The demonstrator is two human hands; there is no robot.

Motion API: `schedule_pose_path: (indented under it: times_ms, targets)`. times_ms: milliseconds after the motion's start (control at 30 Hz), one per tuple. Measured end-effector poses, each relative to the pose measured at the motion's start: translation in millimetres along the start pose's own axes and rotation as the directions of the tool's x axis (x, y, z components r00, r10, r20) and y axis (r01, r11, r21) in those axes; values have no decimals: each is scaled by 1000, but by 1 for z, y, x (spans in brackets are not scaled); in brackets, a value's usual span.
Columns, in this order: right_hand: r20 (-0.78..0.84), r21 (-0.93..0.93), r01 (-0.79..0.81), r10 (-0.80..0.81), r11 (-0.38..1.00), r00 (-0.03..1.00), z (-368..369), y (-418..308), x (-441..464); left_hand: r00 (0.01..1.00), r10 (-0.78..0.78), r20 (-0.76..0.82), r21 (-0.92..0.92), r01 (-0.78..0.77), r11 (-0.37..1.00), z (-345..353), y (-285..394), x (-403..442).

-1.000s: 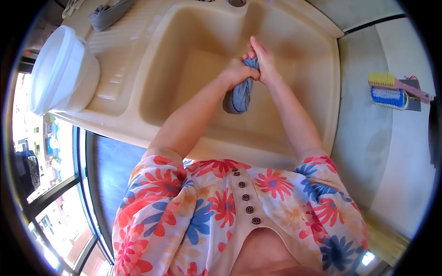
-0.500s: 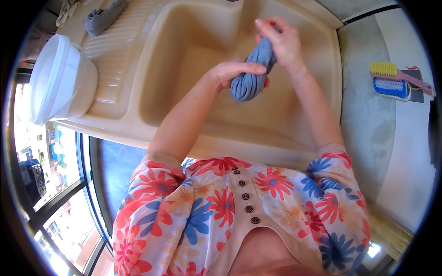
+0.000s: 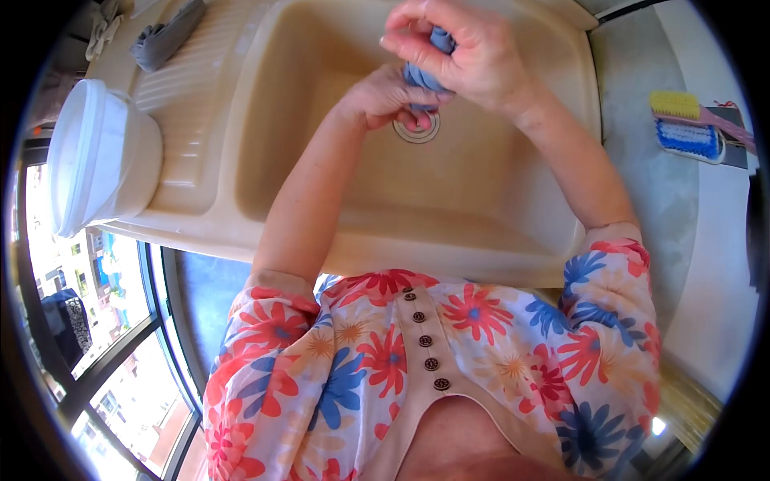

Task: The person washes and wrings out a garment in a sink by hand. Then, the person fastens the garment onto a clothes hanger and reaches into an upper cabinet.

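1. Nearest, the bare right hand (image 3: 485, 60) curls around one end of a twisted blue-grey fabric bundle (image 3: 419, 78); how tightly, I cannot tell.
2. Just beside it, the bare left hand (image 3: 383, 94) wraps the other end. A good twist likely needs both grips firm, turning opposite ways.
3. Beyond lies a smooth beige sink (image 3: 481, 184); best keep the bundle over it, to catch drips.

Cloth (image 3: 422, 78) grey-blue — sink (image 3: 497, 184) beige — blouse (image 3: 385, 361) red-and-blue floral.

Part of the blue-grey cloth (image 3: 420, 78) out of sight within the hands (image 3: 382, 96) (image 3: 484, 62)
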State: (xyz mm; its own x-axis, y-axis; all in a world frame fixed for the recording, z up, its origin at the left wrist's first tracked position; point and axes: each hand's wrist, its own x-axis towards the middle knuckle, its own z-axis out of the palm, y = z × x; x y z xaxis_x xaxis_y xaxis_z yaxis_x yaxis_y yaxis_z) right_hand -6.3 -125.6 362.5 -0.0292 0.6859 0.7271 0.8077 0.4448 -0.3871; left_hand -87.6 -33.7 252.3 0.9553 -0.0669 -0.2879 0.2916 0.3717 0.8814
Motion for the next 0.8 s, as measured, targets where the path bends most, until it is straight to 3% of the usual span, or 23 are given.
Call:
schedule_pose_path:
  times_ms: [67, 133, 167, 233, 267, 300, 333, 400, 467, 533, 567, 600, 633, 733, 767, 800]
  targets:
    - [-64, -26, -17, 16, 1000, 998, -6, -1, 5, 988, 148, -37, -145, -152, 978, -9, 3, -2]
    - [-131, -19, -82, 79, 996, 988, -7, -7, 5, 936, 344, 68, -271, -315, 909, -13, 15, -14]
    - [-175, 89, -62, 77, 994, 982, -3, -8, 4, 922, 371, 112, -400, -299, 866, -15, 19, -16]
    - [-183, 10, 0, 2, 1000, 983, 4, -9, 4, 881, 436, 185, -632, -233, 739, -19, 22, -15]
    - [-186, -31, 32, -37, 999, 982, 7, -10, 3, 919, 394, -3, -630, -308, 713, -17, 22, -11]
    - [-163, -23, -41, 37, 999, 986, 9, -12, -1, 922, 338, -190, -614, -380, 692, -12, 21, -5]
    - [-238, 27, -87, 91, 996, 967, 14, -10, -6, 888, 271, -372, -583, -450, 676, -10, 20, 0]
    - [-370, 142, -162, 204, 977, 906, 29, -2, -14, 894, 253, -370, -556, -432, 710, -28, 13, 3]
    - [-438, 377, -282, 438, 882, 785, 43, 16, -24, 895, 53, -444, -604, -342, 719, -71, 0, 12]
    - [-413, 596, -301, 605, 745, 680, 53, 46, -40, 681, 328, -654, -209, -580, 788, -27, 27, -9]
    - [-246, 834, -327, 831, 444, 499, 63, 60, -54, 541, 476, -693, 17, -648, 762, -6, 37, -16]
    - [-2, 961, -263, 951, 88, 310, 76, 74, -71, 572, 462, -678, 105, -546, 831, 2, 33, -15]
    - [285, 955, -124, 948, -268, 145, 83, 81, -79, 603, 483, -635, 143, -523, 841, 3, 30, -14]
    - [385, 919, -167, 905, -358, 180, 84, 86, -77, 685, 467, -559, 233, -411, 881, 12, 39, -22]
    - [366, 923, -219, 896, -315, 251, 71, 74, -74, 716, 444, -539, 255, -364, 896, 19, 44, -26]
    - [303, 924, -301, 932, -235, 201, 57, 81, -74, 755, 438, -489, 252, -358, 899, 25, 48, -30]
